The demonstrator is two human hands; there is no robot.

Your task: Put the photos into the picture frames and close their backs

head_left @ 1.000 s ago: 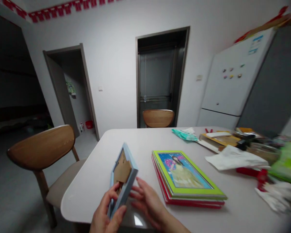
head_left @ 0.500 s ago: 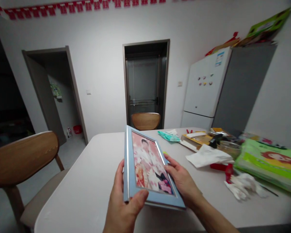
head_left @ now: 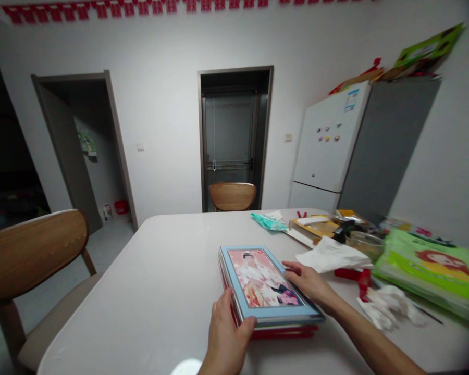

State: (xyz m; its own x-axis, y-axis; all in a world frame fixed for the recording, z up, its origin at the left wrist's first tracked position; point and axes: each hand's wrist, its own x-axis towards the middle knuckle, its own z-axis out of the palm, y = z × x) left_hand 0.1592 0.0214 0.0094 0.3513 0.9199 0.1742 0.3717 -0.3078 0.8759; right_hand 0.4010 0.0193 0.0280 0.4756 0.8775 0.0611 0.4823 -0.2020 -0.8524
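A light-blue photo album (head_left: 266, 313) with a pink picture set into its cover lies flat on top of red-edged, book-like items (head_left: 285, 333). These rest on the white table (head_left: 152, 291). My left hand (head_left: 229, 333) grips the album's near left corner, thumb on the front edge and fingers along the left side. At the right edge, my right hand (head_left: 310, 284) holds the side with its fingers near the cover's rim. Its thumb is hard to make out.
White tissue (head_left: 334, 254), a crumpled white cloth or glove (head_left: 391, 307), a green package (head_left: 430, 271) and a teal wrapper (head_left: 269, 222) lie to the right and back. A white round object (head_left: 186, 366) shows at the front edge. Wooden chairs (head_left: 35, 250) stand around.
The album has gone from tilted up in both hands to lying flat on the red-edged stack, lower and further right. Both hands moved with it and stay at its sides.
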